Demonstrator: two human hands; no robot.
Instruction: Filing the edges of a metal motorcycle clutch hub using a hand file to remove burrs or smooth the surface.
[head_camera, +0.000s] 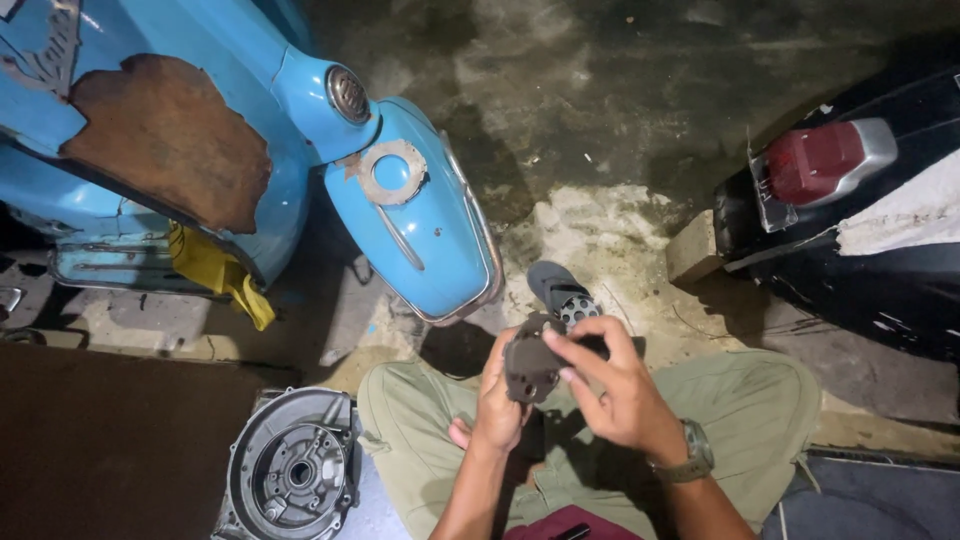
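Note:
My left hand (493, 400) grips a small dark grey metal engine part (530, 368) from the left side, held above my lap. My right hand (612, 385) wears a wrist watch (692, 455) and rests its fingers on the top and right edge of the same part. Both hands hover over my knees in olive trousers (770, 400). A foot in a dark sandal (558, 290) shows just beyond the part.
A light blue scooter (420, 220) with a rusty patch stands at the left, with a yellow rag (215, 270) under it. A round silver engine cover (292, 470) lies on the floor lower left. A black scooter's rear with red tail light (815, 160) is at the right, beside a brick (692, 250).

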